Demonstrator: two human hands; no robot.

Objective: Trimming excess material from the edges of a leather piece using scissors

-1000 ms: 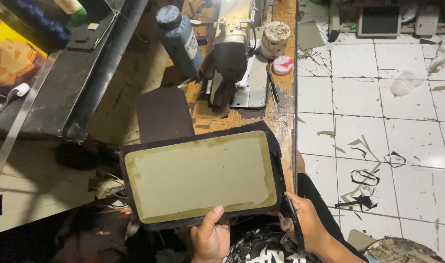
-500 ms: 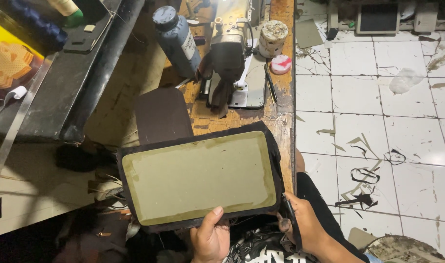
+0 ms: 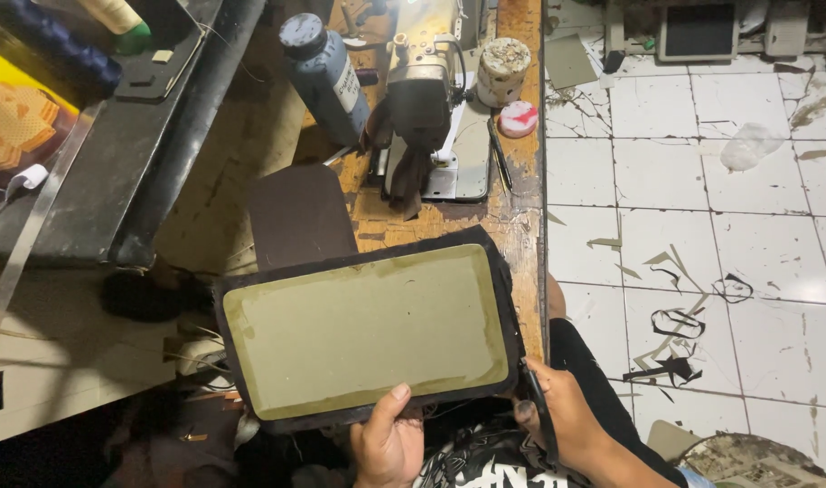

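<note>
Wide view first: a worn wooden table (image 3: 521, 194) runs up the middle, with a white tiled floor (image 3: 702, 226) to its right, cracked and littered with dark scraps. At the back of the table stands a sewing machine (image 3: 427, 108), a dark blue bottle (image 3: 327, 77) just to its left, a pale round tub (image 3: 503, 68) and a small pink-and-white lid (image 3: 519, 117) to its right. A brown flat piece (image 3: 300, 217) lies in front of the bottle.

Now the main item: a flat rectangular panel (image 3: 368, 330), olive-green face with a black fabric border, held level over the lap, just in front of the table edge. It sits above and ahead of both hands. The left hand (image 3: 390, 443) grips its lower edge near the middle, thumb pressed on top of the black border. The right hand (image 3: 562, 420) is closed at the lower right corner, around a thin dark strip; what that strip is, I cannot tell.
</note>
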